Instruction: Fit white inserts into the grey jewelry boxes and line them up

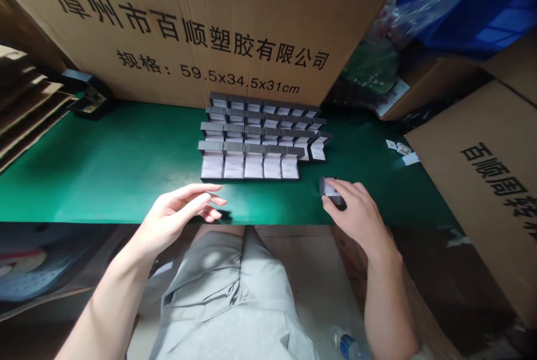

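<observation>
My right hand grips a small dark grey box with a white lining, held open just above the green table near its front edge. My left hand hovers over the table's front edge with fingers stretched out and loosely apart, holding nothing. Beyond both hands, several rows of the same open grey boxes stand side by side in a block at the table's middle, their white insides facing me.
A large printed cardboard carton stands behind the rows. Another carton sits at the right. Flattened cardboard and a black stapler-like tool lie at the left. A blue crate is top right. Small paper tags lie on the table.
</observation>
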The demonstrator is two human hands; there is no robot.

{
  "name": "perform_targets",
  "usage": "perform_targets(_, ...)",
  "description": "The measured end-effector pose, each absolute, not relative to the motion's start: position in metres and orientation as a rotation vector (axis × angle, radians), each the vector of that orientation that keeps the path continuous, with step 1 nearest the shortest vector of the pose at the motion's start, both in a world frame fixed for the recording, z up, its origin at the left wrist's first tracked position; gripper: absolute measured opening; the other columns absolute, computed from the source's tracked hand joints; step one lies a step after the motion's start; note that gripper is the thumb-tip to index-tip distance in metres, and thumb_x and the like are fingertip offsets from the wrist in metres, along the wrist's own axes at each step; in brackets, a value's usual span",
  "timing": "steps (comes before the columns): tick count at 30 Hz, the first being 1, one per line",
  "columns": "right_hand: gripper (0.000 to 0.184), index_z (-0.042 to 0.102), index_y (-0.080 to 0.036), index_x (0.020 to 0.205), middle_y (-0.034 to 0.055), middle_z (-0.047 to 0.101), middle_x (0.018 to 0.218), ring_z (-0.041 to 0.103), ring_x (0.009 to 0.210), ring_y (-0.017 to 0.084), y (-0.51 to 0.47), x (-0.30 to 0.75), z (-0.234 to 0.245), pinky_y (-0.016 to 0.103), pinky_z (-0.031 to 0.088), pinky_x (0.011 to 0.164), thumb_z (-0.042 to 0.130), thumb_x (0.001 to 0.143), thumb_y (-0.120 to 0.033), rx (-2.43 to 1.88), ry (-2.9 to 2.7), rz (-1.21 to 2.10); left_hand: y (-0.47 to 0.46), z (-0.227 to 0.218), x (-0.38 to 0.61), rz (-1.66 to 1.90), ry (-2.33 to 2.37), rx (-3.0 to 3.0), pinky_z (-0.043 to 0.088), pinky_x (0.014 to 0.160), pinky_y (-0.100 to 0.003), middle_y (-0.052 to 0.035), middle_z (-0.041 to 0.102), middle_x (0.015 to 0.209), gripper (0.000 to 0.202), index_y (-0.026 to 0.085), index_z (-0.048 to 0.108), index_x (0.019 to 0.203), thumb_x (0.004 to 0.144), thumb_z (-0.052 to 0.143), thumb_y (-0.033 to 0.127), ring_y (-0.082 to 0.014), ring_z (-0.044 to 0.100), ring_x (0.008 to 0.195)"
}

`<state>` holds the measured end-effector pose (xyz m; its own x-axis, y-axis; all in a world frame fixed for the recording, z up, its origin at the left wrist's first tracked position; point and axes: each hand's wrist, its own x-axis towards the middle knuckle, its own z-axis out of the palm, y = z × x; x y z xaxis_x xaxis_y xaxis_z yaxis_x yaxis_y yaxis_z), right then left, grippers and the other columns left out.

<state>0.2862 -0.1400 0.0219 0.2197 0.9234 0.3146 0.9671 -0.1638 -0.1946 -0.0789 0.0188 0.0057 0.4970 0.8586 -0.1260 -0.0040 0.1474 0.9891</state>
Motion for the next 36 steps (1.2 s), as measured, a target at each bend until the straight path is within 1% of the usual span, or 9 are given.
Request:
perform_targets(2, 0.037, 0.073, -0.025, 0.130, 0.0070, 0.079, 0.122, 0.068, 0.103, 0.028, -0.133, 0.290, 0.030, 0.039, 0.055, 0.078, 0.067, 0.096, -0.040, -2.212, -1.782, -0.096, 0.018, 0.007, -0.079, 0.743, 0.858, 1.281, 0.067, 0.070, -0.031, -0.0116, 0.084, 0.095, 0.042, 0.021, 0.084, 0.112, 0.085, 0.085, 0.053, -0.0207, 0.075, 0.068)
perform_targets(5, 0.033, 0.077, -0.026, 0.120, 0.0060, 0.080, 0.102, 0.069, 0.092, 0.027, -0.122, 0.297, 0.038, 0.035, 0.052, 0.069, 0.070, 0.094, -0.046, -2.272, -1.783, 0.002, 0.018, 0.007, -0.079, 0.742, 0.868, 1.284, 0.067, 0.071, -0.032, -0.0120, 0.084, 0.096, 0.042, 0.020, 0.084, 0.112, 0.085, 0.085, 0.053, -0.0211, 0.075, 0.068)
perform_targets(8, 0.035, 0.080, -0.026, 0.113, 0.0051, 0.076, 0.089, 0.068, 0.081, 0.025, -0.113, 0.303, 0.043, 0.034, 0.050, 0.067, 0.074, 0.090, -0.051, -2.332, -1.764, 0.087, 0.017, 0.006, -0.080, 0.740, 0.866, 1.280, 0.067, 0.072, -0.032, -0.0117, 0.085, 0.097, 0.042, 0.021, 0.084, 0.112, 0.085, 0.085, 0.053, -0.0211, 0.075, 0.069)
perform_targets(10, 0.036, 0.081, -0.025, 0.109, 0.0068, 0.077, 0.095, 0.070, 0.085, 0.027, -0.108, 0.303, 0.048, 0.035, 0.051, 0.070, 0.075, 0.088, -0.053, -2.380, -1.760, 0.152, 0.017, 0.004, -0.081, 0.734, 0.869, 1.276, 0.067, 0.073, -0.032, -0.0116, 0.085, 0.097, 0.042, 0.022, 0.084, 0.113, 0.085, 0.085, 0.053, -0.0210, 0.075, 0.070)
perform_targets(15, 0.040, 0.079, -0.024, 0.108, 0.0088, 0.076, 0.127, 0.069, 0.116, 0.033, -0.101, 0.298, 0.065, 0.039, 0.053, 0.088, 0.065, 0.094, -0.058, -2.456, -1.805, 0.412, 0.019, 0.003, -0.081, 0.738, 0.863, 1.264, 0.067, 0.071, -0.031, -0.0115, 0.085, 0.095, 0.042, 0.021, 0.084, 0.113, 0.085, 0.085, 0.052, -0.0207, 0.076, 0.069)
perform_targets(24, 0.043, 0.077, -0.025, 0.110, 0.0068, 0.074, 0.127, 0.074, 0.109, 0.030, -0.097, 0.312, 0.069, 0.039, 0.058, 0.089, 0.069, 0.091, -0.063, -2.392, -1.817, 0.602, 0.020, 0.003, -0.080, 0.753, 0.851, 1.289, 0.067, 0.070, -0.033, -0.0114, 0.085, 0.095, 0.043, 0.021, 0.084, 0.112, 0.085, 0.085, 0.053, -0.0212, 0.075, 0.068)
perform_targets(28, 0.048, 0.074, -0.026, 0.123, 0.0086, 0.070, 0.138, 0.071, 0.119, 0.032, -0.114, 0.310, 0.059, 0.040, 0.059, 0.092, 0.064, 0.096, -0.065, -2.275, -1.869, 0.502, 0.020, 0.000, -0.081, 0.755, 0.844, 1.296, 0.066, 0.072, -0.032, -0.0115, 0.084, 0.097, 0.042, 0.021, 0.083, 0.113, 0.086, 0.084, 0.053, -0.0207, 0.075, 0.069)
perform_targets(32, 0.050, 0.065, -0.027, 0.140, 0.0108, 0.063, 0.148, 0.067, 0.124, 0.034, -0.135, 0.296, 0.032, 0.044, 0.062, 0.093, 0.056, 0.103, -0.060, -2.227, -1.815, 0.190, 0.020, 0.000, -0.080, 0.770, 0.853, 1.307, 0.066, 0.072, -0.033, -0.0114, 0.084, 0.095, 0.042, 0.020, 0.084, 0.111, 0.086, 0.084, 0.053, -0.0208, 0.075, 0.068)
perform_targets(36, 0.061, 0.049, -0.022, 0.157, 0.0175, 0.054, 0.158, 0.059, 0.134, 0.039, -0.139, 0.279, 0.001, 0.054, 0.057, 0.107, 0.050, 0.106, -0.056, -2.168, -1.715, -0.053, 0.020, 0.001, -0.079, 0.784, 0.849, 1.317, 0.066, 0.071, -0.031, -0.0102, 0.084, 0.094, 0.040, 0.021, 0.084, 0.110, 0.086, 0.084, 0.053, -0.0195, 0.074, 0.068)
